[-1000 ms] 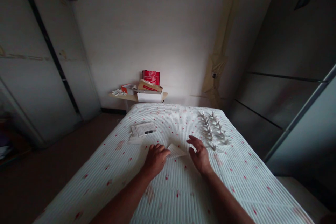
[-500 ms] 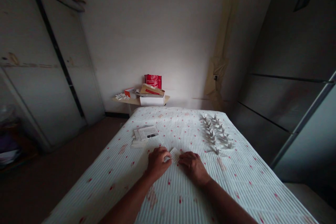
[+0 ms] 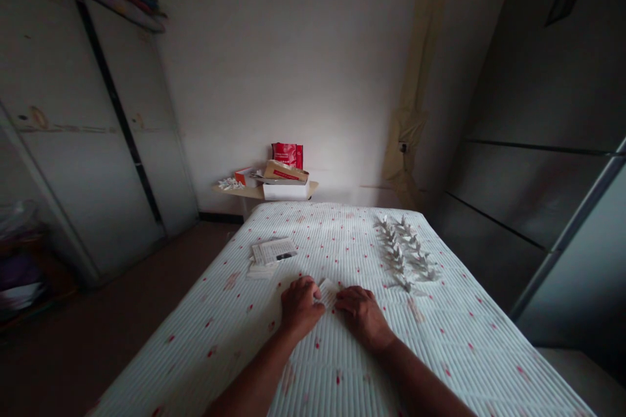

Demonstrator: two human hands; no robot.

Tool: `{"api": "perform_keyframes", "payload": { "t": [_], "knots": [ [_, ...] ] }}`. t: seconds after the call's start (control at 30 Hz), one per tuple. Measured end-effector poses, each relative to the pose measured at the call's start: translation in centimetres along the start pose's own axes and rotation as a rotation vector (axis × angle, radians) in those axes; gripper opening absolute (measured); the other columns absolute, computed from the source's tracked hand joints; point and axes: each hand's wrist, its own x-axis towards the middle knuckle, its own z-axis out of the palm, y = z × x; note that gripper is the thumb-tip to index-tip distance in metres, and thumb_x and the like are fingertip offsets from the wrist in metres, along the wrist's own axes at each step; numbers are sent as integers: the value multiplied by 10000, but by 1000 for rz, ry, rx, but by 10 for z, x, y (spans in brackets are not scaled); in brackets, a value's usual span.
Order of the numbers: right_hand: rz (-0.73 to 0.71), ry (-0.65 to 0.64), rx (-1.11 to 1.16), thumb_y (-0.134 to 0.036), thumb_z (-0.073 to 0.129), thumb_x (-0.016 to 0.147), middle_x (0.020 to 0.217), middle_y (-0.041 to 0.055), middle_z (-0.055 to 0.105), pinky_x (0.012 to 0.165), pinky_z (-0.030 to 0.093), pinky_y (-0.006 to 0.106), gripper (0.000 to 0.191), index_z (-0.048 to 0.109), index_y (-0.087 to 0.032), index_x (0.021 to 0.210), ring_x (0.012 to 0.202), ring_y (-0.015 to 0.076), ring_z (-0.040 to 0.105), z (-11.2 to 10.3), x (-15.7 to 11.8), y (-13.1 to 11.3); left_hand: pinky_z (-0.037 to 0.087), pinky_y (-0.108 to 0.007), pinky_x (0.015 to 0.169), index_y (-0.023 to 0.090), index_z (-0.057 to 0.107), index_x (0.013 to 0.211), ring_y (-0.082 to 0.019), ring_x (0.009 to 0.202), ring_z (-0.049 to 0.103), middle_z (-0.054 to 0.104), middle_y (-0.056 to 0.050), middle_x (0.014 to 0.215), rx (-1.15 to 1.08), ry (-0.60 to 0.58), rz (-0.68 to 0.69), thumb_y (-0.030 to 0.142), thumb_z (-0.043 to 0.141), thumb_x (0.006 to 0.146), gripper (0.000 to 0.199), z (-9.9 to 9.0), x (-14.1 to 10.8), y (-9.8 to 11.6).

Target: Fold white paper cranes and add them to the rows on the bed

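Observation:
A small piece of folded printed paper lies on the striped bedspread between my two hands. My left hand has its fingers curled in on the paper's left edge, thumb toward it. On the right edge, my right hand bends its fingers down onto the paper. Fingertips of both hands partly cover it, so its exact folds are hard to see. To the right stand several folded paper cranes in two rows. Left of my hands, some flat printed sheets lie in a loose pile.
Beyond the bed, a small table holds a white box, a red bag and more small white paper pieces. A tall fridge stands at the right, a sliding-door cupboard at the left.
My left thumb has straightened toward the paper, and the fingers have shifted slightly. My right hand stays on the right edge. The whole view has moved a little.

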Motion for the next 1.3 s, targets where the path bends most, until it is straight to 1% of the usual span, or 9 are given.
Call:
{"api": "perform_keyframes", "payload": {
  "t": [0.2, 0.4, 0.53, 0.73, 0.87, 0.97, 1.03, 1.17, 1.3],
  "knots": [
    [6, 11, 13, -109, 509, 808, 1026, 7, 667, 838, 382, 324, 274, 693, -286, 907, 983, 176, 547, 1, -1, 1, 354, -303, 851, 207, 564, 785, -186, 1033, 497, 565, -6, 1070, -31, -18, -7, 174, 561, 633, 156, 0, 4, -4],
    [7, 10, 1, -124, 516, 813, 1024, 15, 669, 844, 381, 335, 244, 698, -269, 886, 989, 180, 550, 1, -1, 1, 347, -303, 879, 219, 580, 760, -183, 1095, 481, 571, 1, 1092, -62, -12, -39, 126, 542, 597, 191, -4, 5, -18],
    [0, 14, 8, -129, 514, 812, 1027, -2, 665, 844, 381, 324, 243, 692, -280, 880, 984, 169, 551, 2, -1, 2, 361, -294, 850, 225, 579, 766, -187, 1081, 486, 564, 6, 1112, -79, -26, -67, 131, 540, 591, 202, -7, 2, -28],
    [1, 5, 16, -121, 503, 803, 1036, 5, 663, 847, 383, 330, 261, 690, -276, 898, 992, 179, 547, 1, -1, 2, 353, -297, 872, 221, 587, 778, -182, 1085, 481, 540, 3, 1158, -99, -28, -50, 115, 517, 601, 218, -8, 0, -35],
    [10, -1, 17, -137, 514, 810, 1041, 5, 663, 854, 383, 333, 240, 692, -276, 889, 993, 181, 546, -2, -1, -1, 350, -291, 903, 224, 599, 777, -175, 1115, 467, 541, 15, 1177, -130, -23, -48, 60, 499, 587, 270, -7, -2, -38],
    [9, 9, 19, -135, 518, 811, 1035, 5, 666, 859, 382, 337, 237, 690, -277, 890, 984, 179, 548, -2, -1, -2, 335, -286, 946, 213, 606, 772, -163, 1132, 461, 557, 9, 1171, -182, 23, -19, 13, 464, 587, 307, -5, -5, -41],
    [1, 13, 21, -133, 518, 808, 1038, 10, 666, 863, 381, 341, 242, 688, -276, 903, 987, 181, 548, -1, -1, -1, 340, -284, 956, 200, 614, 790, -155, 1102, 485, 591, -7, 1116, -242, 77, -5, 0, 443, 602, 323, -5, -7, -41],
    [-13, 16, 25, -125, 510, 803, 1041, 13, 665, 860, 385, 332, 265, 687, -282, 924, 985, 176, 553, 0, -1, 0, 401, -290, 902, 190, 632, 866, -158, 960, 560, 654, -13, 937, -328, 153, 19, 78, 451, 699, 270, -5, -9, -39],
    [-5, 31, 24, -112, 514, 800, 1036, 5, 667, 855, 388, 323, 274, 690, -288, 914, 974, 169, 560, 1, -2, 0, 410, -285, 892, 198, 658, 829, -158, 939, 571, 666, -17, 923, -298, 190, 108, 124, 444, 751, 240, -4, -9, -37]
  ]
}}
